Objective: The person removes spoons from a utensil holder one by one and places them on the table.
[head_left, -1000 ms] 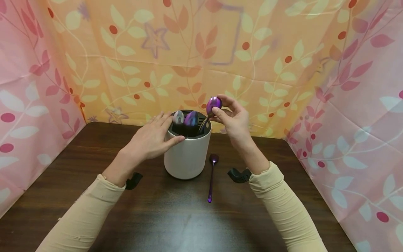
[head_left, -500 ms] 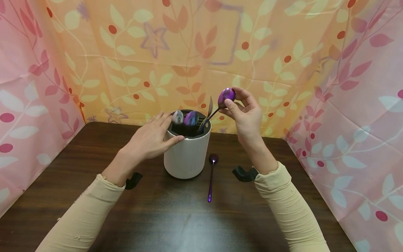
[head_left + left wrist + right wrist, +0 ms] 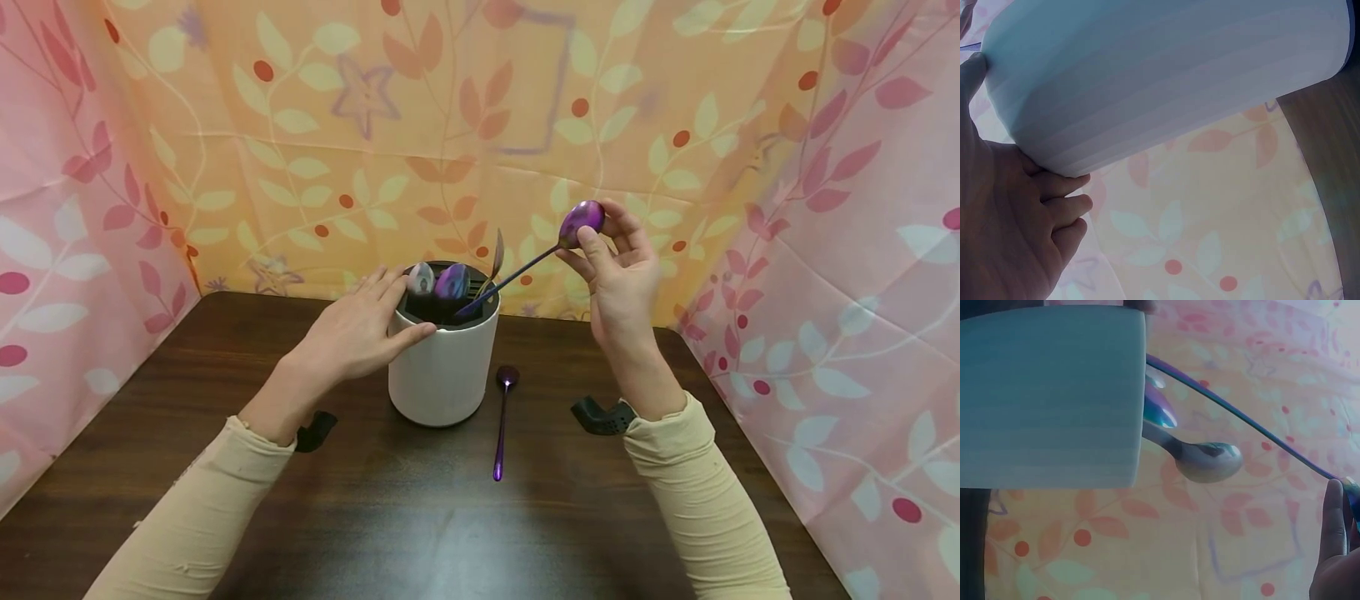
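Note:
Between thumb and fingers, my right hand (image 3: 624,271) pinches the bowl of a purple spoon (image 3: 582,223) to the right of a white utensil holder (image 3: 442,379). The spoon's thin handle slants down to the left, its end at the holder's black slotted top. My left hand (image 3: 352,325) rests on the holder's left rim with straight fingers. Standing bowl-up in the holder are a silver spoon (image 3: 422,278), a blue-purple spoon (image 3: 452,283) and another spoon (image 3: 1210,461) at the right rear. In the left wrist view, the left fingertips touch the holder's wall (image 3: 1166,81).
On the dark wooden table (image 3: 420,517), a second long purple spoon (image 3: 502,417) lies right of the holder, its bowl pointing away. Flowered cloth (image 3: 420,125) hangs behind the table and along both sides. Black wrist mounts (image 3: 602,415) project from both sleeves.
My right hand has moved right and slightly up with the purple spoon, drawing more of its handle out of the holder. The left hand stays on the rim.

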`<state>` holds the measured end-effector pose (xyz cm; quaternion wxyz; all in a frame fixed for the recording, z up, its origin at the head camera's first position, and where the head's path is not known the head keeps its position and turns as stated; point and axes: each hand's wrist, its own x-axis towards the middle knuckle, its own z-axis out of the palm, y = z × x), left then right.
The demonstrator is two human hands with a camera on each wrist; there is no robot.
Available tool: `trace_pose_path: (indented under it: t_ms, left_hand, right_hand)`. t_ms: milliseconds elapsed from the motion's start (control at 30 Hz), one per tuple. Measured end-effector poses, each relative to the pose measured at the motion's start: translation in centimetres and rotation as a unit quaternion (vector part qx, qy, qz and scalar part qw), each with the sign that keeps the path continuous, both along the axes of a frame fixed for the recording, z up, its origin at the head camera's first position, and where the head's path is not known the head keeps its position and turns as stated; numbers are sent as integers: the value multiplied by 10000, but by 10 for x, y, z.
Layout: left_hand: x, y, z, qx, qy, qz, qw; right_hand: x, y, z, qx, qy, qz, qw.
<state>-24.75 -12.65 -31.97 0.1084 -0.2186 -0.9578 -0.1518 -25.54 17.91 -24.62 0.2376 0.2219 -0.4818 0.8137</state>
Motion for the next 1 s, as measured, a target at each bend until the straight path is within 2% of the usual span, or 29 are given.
trace_pose_path:
  t_ms: [233, 367, 667, 767, 1000]
  left_hand:
    - [0, 1, 0, -5, 4, -7, 10000]
    - [-1, 1, 0, 8, 19, -11, 10000]
    - [-1, 0, 0, 27, 34, -20, 10000]
    - [-1, 0, 0, 45, 14, -23, 10000]
    - [0, 0, -1, 57, -48, -10, 10000]
  right_hand:
    - [2, 16, 2, -430, 47, 52, 9991]
    - [4, 24, 0, -511, -14, 54, 9987]
    - [3, 38, -15, -534, -640, 199, 9963]
    - [1, 41, -24, -421, -926, 257, 9945]
    - [-3, 45, -52, 388, -1433, 350, 9883]
